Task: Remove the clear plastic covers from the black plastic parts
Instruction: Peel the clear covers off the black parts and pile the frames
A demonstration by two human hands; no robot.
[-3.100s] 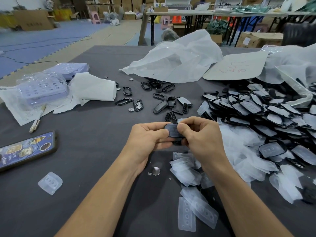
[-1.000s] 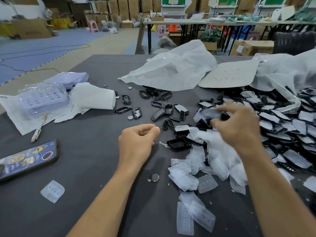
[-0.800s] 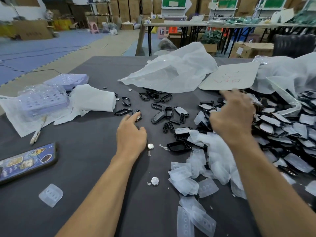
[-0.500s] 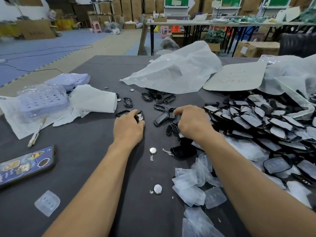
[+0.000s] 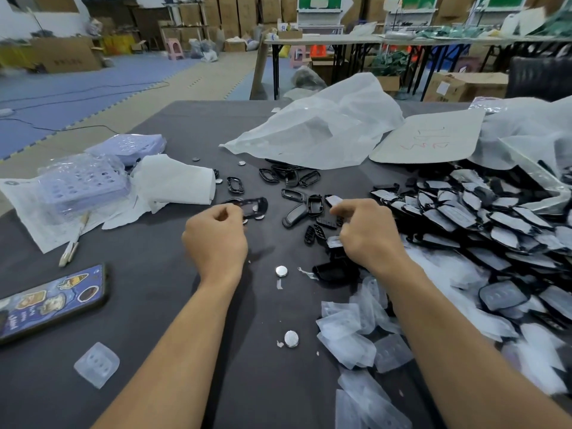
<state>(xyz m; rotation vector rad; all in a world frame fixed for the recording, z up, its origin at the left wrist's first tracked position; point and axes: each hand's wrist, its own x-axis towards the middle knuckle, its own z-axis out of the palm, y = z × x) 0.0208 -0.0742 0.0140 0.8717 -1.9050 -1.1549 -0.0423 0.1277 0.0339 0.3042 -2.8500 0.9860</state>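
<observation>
My left hand [image 5: 216, 239] is curled at the table's middle and pinches a thin black frame part [image 5: 255, 207] by its near end. My right hand [image 5: 366, 233] is curled over the loose black parts, its fingertips closing on a small black ribbed part [image 5: 328, 222]. A black shell [image 5: 335, 270] lies just below that wrist. A big heap of black parts in clear covers [image 5: 483, 218] fills the right side. Removed clear covers [image 5: 353, 335] lie piled under my right forearm.
Bare black frames and shells [image 5: 294, 193] lie scattered beyond my hands. Two coin cells [image 5: 281, 271] [image 5: 291, 339] sit between my arms. A phone [image 5: 49, 301], a lone clear cover [image 5: 96, 364], purple trays [image 5: 83, 181], white tissue [image 5: 176, 181] and a plastic bag [image 5: 322, 128] are around.
My right hand left the covered heap and came down onto the loose black parts. My left hand reached forward to the frame part and has raised it a little.
</observation>
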